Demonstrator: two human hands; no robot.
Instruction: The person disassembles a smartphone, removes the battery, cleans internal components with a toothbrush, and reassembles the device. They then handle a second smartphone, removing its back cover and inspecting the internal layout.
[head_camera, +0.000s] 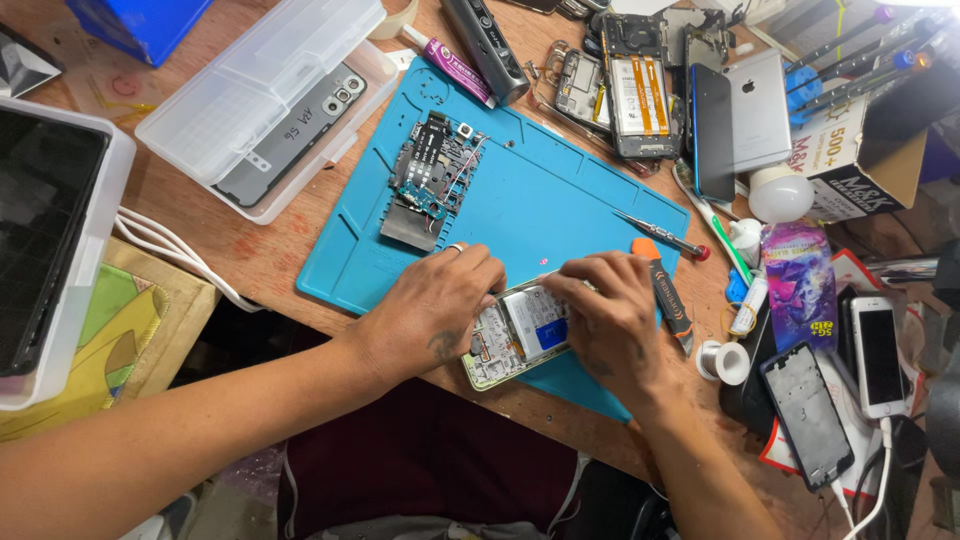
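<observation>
**Hands on an opened phone at the mat's near edge**

Phone (520, 335), back cover off, lies half on the blue mat (560, 200) and half over that mat's near edge, its long axis slanting from near-left up to far-right. Battery and boards face up.

The left hand (430, 315) rests on the phone's left side, palm down, fingers (485, 270) curled together over the upper left edge; they press on the frame, though how firmly they grip it cannot be told. The right hand (610, 320) covers the phone's right end, its fingers (565, 283) bunched together and pointing left onto the top edge near the battery. Whether they pinch a small part or tool is hidden. Both hands touch the phone; the right one's fingertips sit closer to the exposed inside, and the phone lies directly under and between the two hands.

On the mat beyond the phone lies a loose circuit board (432, 170) with a metal shield. To the phone's right, an orange-handled tool (665, 295) and a thin screwdriver (660, 235) lie at the mat's right edge. Further right on the counter (250, 260) are a solder spool (728, 362), a bare phone frame (808, 415) and a white phone (878, 355). Left of the mat sits a clear plastic box (270, 100).
</observation>
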